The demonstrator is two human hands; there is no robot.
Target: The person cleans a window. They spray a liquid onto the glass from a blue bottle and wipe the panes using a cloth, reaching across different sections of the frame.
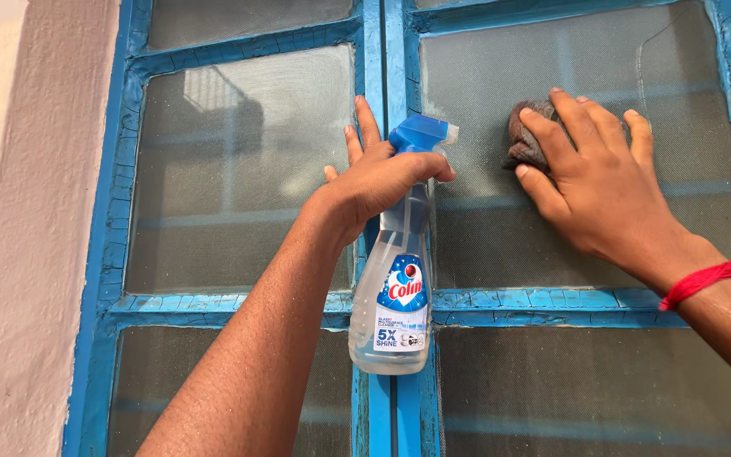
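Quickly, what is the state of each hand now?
Left hand: closed around the neck of the spray bottle.
Right hand: open and flat, pressing a grey cloth on the window mesh.

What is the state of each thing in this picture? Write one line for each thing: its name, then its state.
Spray bottle: upright, nearly empty, held at the neck.
Left hand: grip closed around the spray bottle.
Grey cloth: bunched, pressed flat against the pane.
Right hand: spread over the grey cloth, fingers extended.
Window frame: closed, blue paint cracked and peeling.
Upper right pane: meshed, hazy.
Red thread: tied round the right wrist.
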